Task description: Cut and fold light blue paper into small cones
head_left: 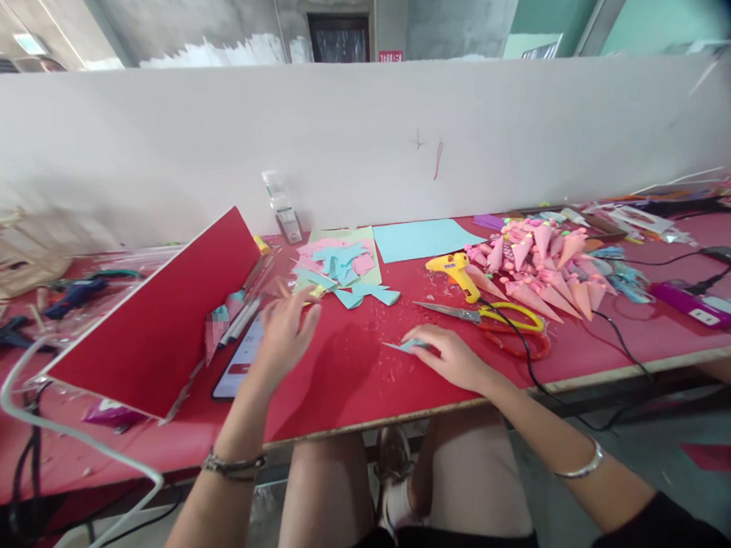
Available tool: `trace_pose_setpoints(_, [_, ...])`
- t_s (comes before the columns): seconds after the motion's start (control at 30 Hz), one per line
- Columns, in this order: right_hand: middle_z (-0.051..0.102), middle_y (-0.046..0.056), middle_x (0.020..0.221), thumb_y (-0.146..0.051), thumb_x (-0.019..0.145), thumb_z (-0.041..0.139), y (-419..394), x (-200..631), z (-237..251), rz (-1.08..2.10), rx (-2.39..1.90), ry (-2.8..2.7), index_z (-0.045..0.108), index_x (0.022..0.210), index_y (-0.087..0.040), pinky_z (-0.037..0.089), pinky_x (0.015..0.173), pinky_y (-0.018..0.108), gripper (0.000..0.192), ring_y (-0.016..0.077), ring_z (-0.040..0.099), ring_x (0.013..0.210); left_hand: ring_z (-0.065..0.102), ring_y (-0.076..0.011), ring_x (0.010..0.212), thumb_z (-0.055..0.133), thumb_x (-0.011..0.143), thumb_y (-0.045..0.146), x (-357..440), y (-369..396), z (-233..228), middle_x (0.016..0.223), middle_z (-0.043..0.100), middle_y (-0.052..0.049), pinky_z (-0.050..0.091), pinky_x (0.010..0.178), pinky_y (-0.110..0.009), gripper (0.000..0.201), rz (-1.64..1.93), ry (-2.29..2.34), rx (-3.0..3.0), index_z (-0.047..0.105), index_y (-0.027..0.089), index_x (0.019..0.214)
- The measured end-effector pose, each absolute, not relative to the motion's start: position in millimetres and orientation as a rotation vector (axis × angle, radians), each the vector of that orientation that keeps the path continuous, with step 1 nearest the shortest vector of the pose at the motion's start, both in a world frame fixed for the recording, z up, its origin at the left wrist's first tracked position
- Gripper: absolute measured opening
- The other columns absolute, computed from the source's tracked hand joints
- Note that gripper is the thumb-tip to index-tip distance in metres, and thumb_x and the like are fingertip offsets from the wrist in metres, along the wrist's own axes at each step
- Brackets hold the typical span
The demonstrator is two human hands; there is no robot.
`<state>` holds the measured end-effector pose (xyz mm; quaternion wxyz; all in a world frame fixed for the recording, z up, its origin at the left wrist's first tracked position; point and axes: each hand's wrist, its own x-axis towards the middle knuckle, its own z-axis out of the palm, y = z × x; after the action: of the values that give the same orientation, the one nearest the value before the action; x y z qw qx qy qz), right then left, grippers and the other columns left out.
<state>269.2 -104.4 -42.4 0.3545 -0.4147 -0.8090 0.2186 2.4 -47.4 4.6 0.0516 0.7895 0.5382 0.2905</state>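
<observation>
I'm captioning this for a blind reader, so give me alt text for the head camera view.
Seen from above, a person's right hand presses a blue paper piece on a red table, while the left hand reaches toward paper scraps. A yellow glue gun, scissors and pink paper cones lie to the right.

Bare red desk (346, 388) lies open between the left hand (286, 330) and the right hand (447, 355), out to the near edge. Leftward passage is blocked by the tilted red board (161, 315), with a phone (242, 360) just beside its lower edge. To the right, scissors (482, 313), the yellow glue gun (456, 272) with its black cord (540, 379), and the heap of pink paper cones (541, 270) crowd the surface; paper scraps (341, 267) fill the middle ahead, short of the white partition (359, 137).
</observation>
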Motion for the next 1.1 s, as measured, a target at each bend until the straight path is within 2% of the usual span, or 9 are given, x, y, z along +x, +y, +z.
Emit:
trace_pose_setpoints(0.13, [0.060,0.003,0.078,-0.032,0.083,0.045,-81,272,-24,0.562,-1.174,-1.902,0.056,0.082,-0.018,0.043,0.067,0.027,0.018,0.0168,0.055,0.074,0.052,-0.0192,0.103,0.041,0.083,0.038,38,-47,9,0.109,0.060,-0.007,0.037,0.091,-0.031,0.034,0.801,0.967,2.160,0.053,0.019,0.109])
trace_pose_setpoints(0.23, [0.056,0.001,0.070,-0.036,0.080,0.048,-57,272,-15,0.655,-1.170,-1.799,0.054,0.076,-0.018,0.042,0.061,0.026,0.020,0.0154,0.053,0.067,0.053,-0.0193,0.098,0.061,0.071,0.037,58,-37,-5,0.103,0.060,-0.006,0.038,0.089,-0.031,0.047,0.815,0.782,1.993,0.049,0.020,0.113])
trace_pose_setpoints(0.3, [0.055,0.000,0.070,-0.037,0.079,0.049,-43,269,-13,0.745,-1.138,-1.692,0.054,0.075,-0.017,0.041,0.061,0.025,0.021,0.0143,0.052,0.066,0.056,-0.0177,0.089,0.066,0.066,0.038,71,-27,-18,0.095,0.061,-0.005,0.041,0.083,-0.031,0.052,0.906,0.729,1.805,0.049,0.019,0.111])
trace_pose_setpoints(0.37, [0.056,0.000,0.072,-0.038,0.077,0.051,-33,262,-13,0.852,-1.088,-1.573,0.056,0.076,-0.017,0.042,0.062,0.025,0.022,0.0140,0.053,0.068,0.057,-0.0153,0.076,0.068,0.062,0.041,84,-17,-28,0.081,0.062,-0.004,0.044,0.075,-0.030,0.046,0.991,0.731,1.611,0.054,0.016,0.098])
trace_pose_setpoints(0.47, [0.059,0.001,0.074,-0.039,0.074,0.055,-24,248,-17,1.035,-1.022,-1.435,0.059,0.077,-0.016,0.044,0.066,0.026,0.023,0.0139,0.054,0.071,0.057,-0.0149,0.069,0.067,0.063,0.041,98,-8,-34,0.072,0.063,-0.004,0.044,0.070,-0.029,0.034,1.091,0.728,1.468,0.059,0.013,0.081])
trace_pose_setpoints(0.63, [0.059,0.000,0.068,-0.041,0.069,0.061,-10,230,-26,1.263,-0.931,-1.271,0.058,0.076,-0.016,0.043,0.058,0.025,0.026,0.0113,0.053,0.062,0.055,-0.0137,0.063,0.063,0.067,0.039,102,-1,-36,0.066,0.062,-0.002,0.043,0.065,-0.027,0.027,1.306,0.828,1.360,0.060,0.013,0.073])
trace_pose_setpoints(0.77, [0.055,-0.003,0.055,-0.040,0.072,0.059,-3,229,-31,1.251,-0.884,-1.410,0.057,0.078,-0.016,0.041,0.052,0.024,0.025,0.0096,0.051,0.052,0.050,-0.0113,0.058,0.063,0.066,0.039,93,5,-42,0.058,0.057,0.001,0.039,0.058,-0.023,0.025,1.384,0.972,1.408,0.059,0.014,0.067])
trace_pose_setpoints(0.97, [0.054,-0.005,0.049,-0.039,0.077,0.055,-7,232,-34,1.240,-0.906,-1.455,0.054,0.083,-0.016,0.039,0.046,0.023,0.023,0.0089,0.048,0.044,0.032,-0.0066,0.045,0.062,0.067,0.039,88,6,-42,0.045,0.038,0.006,0.025,0.046,-0.022,0.034,1.423,1.113,1.451,0.047,0.016,0.048])
trace_pose_setpoints(1.1, [0.055,-0.004,0.049,-0.039,0.077,0.054,-12,229,-35,1.220,-0.906,-1.417,0.055,0.084,-0.016,0.040,0.047,0.023,0.024,0.0090,0.050,0.044,0.032,-0.0067,0.046,0.059,0.070,0.038,88,2,-39,0.046,0.038,0.006,0.025,0.047,-0.022,0.033,1.417,1.135,1.493,0.047,0.016,0.049])
